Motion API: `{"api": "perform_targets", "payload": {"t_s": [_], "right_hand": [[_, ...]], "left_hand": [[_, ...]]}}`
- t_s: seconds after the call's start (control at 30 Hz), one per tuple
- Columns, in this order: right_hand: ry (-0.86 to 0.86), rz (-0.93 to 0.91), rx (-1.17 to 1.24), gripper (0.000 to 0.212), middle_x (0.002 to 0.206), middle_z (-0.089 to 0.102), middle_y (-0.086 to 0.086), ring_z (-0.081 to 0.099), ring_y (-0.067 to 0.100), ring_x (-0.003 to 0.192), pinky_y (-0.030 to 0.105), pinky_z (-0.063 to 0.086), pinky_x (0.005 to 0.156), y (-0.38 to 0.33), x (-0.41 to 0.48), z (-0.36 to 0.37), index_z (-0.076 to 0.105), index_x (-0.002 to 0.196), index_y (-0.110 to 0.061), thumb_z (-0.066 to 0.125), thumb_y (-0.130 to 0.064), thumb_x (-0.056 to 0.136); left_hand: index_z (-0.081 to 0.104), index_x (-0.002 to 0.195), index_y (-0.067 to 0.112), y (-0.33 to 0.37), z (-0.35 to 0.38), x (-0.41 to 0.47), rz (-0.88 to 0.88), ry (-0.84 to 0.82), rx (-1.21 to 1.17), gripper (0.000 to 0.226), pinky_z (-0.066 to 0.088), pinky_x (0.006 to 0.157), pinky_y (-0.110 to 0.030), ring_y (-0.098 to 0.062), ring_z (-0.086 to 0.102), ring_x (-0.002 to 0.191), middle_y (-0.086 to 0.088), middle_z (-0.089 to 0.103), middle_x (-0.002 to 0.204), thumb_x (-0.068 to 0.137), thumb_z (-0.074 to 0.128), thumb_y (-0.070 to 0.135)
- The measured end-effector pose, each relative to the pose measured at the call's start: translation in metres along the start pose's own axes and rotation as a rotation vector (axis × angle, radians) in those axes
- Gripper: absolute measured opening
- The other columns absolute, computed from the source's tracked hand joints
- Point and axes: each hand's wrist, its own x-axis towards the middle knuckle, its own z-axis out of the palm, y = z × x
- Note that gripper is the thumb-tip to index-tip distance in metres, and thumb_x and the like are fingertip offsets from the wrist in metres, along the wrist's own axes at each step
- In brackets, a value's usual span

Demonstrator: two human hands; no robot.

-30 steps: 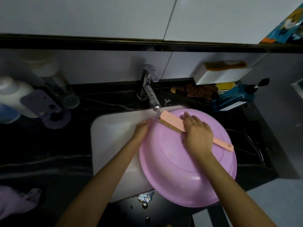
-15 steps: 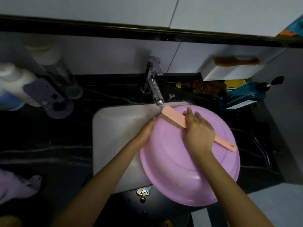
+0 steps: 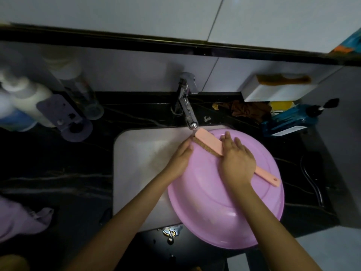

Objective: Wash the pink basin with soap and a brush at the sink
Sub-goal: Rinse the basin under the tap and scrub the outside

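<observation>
I log: faucet (image 3: 187,106) overhangs brush (image 3: 207,139) head, handle points lower right across basin (image 3: 224,202); right hand (image 3: 237,161) flat on brush, left hand (image 3: 180,159) grips rim.

Looking steeply down from head height, facing the wall (image 3: 136,71), sitting close above the sink (image 3: 136,163), catching the faucet (image 3: 188,112) near centre and dark countertop (image 3: 58,173) on both sides.

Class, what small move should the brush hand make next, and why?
Probably draw the brush back toward the near rim: the right hand presses it at the far edge of the pink basin, by the faucet, while the left hand holds the rim.
</observation>
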Motion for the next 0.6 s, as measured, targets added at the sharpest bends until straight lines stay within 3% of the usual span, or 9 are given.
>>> {"api": "perform_targets", "payload": {"t_s": [0.1, 0.17, 0.27, 0.33, 0.43, 0.6], "right_hand": [[0.012, 0.022, 0.025, 0.049, 0.112, 0.069, 0.012, 0.067, 0.032, 0.100, 0.039, 0.056, 0.073, 0.001, -0.005, 0.001, 0.068, 0.112, -0.005, 0.068, 0.003, 0.064], [0.010, 0.033, 0.032, 0.052, 0.108, 0.070, 0.013, 0.068, 0.033, 0.096, 0.040, 0.057, 0.071, 0.000, -0.003, 0.000, 0.070, 0.109, -0.004, 0.074, 0.004, 0.058], [-0.015, 0.035, 0.026, 0.051, 0.107, 0.070, 0.014, 0.069, 0.034, 0.094, 0.040, 0.057, 0.068, -0.002, -0.002, -0.002, 0.070, 0.106, -0.003, 0.076, 0.004, 0.056], [-0.038, 0.024, 0.036, 0.051, 0.109, 0.069, 0.015, 0.068, 0.036, 0.096, 0.041, 0.056, 0.071, -0.002, 0.000, 0.000, 0.069, 0.108, -0.003, 0.075, 0.004, 0.058], [-0.080, -0.041, 0.054, 0.054, 0.114, 0.068, 0.011, 0.067, 0.033, 0.099, 0.039, 0.056, 0.076, 0.004, 0.002, -0.001, 0.069, 0.111, -0.007, 0.073, 0.001, 0.057], [-0.026, -0.058, 0.098, 0.056, 0.098, 0.073, 0.009, 0.071, 0.027, 0.077, 0.030, 0.055, 0.058, 0.038, -0.003, -0.015, 0.070, 0.110, -0.009, 0.074, 0.005, 0.055]], "left_hand": [[0.053, 0.125, 0.018, 0.021, 0.000, 0.011, -0.018, -0.038, -0.107, 0.031, 0.037, 0.103, -0.026, -0.015, 0.049, 0.120, -0.002, 0.055, 0.129, 0.099, 0.039, 0.011], [0.054, 0.123, 0.024, 0.016, -0.001, 0.008, -0.122, -0.004, -0.153, 0.027, 0.036, 0.103, -0.028, -0.016, 0.049, 0.123, 0.002, 0.055, 0.128, 0.098, 0.045, 0.024], [0.035, 0.141, 0.035, -0.006, -0.001, -0.018, -0.106, 0.000, -0.029, 0.070, 0.033, 0.108, -0.033, -0.011, 0.040, 0.130, 0.012, 0.040, 0.140, 0.078, 0.062, 0.048], [0.029, 0.143, 0.035, -0.008, 0.002, -0.024, -0.063, 0.020, 0.018, 0.086, 0.034, 0.102, -0.027, -0.008, 0.040, 0.126, 0.013, 0.037, 0.139, 0.071, 0.074, 0.043], [0.036, 0.142, 0.027, -0.006, 0.000, -0.020, -0.079, 0.085, -0.041, 0.082, 0.037, 0.100, -0.026, -0.010, 0.045, 0.123, 0.009, 0.043, 0.141, 0.073, 0.078, 0.035], [0.036, 0.143, 0.027, -0.004, -0.001, -0.025, -0.050, 0.060, -0.068, 0.067, 0.036, 0.094, -0.021, -0.006, 0.046, 0.119, 0.012, 0.046, 0.132, 0.084, 0.069, 0.022]]}}
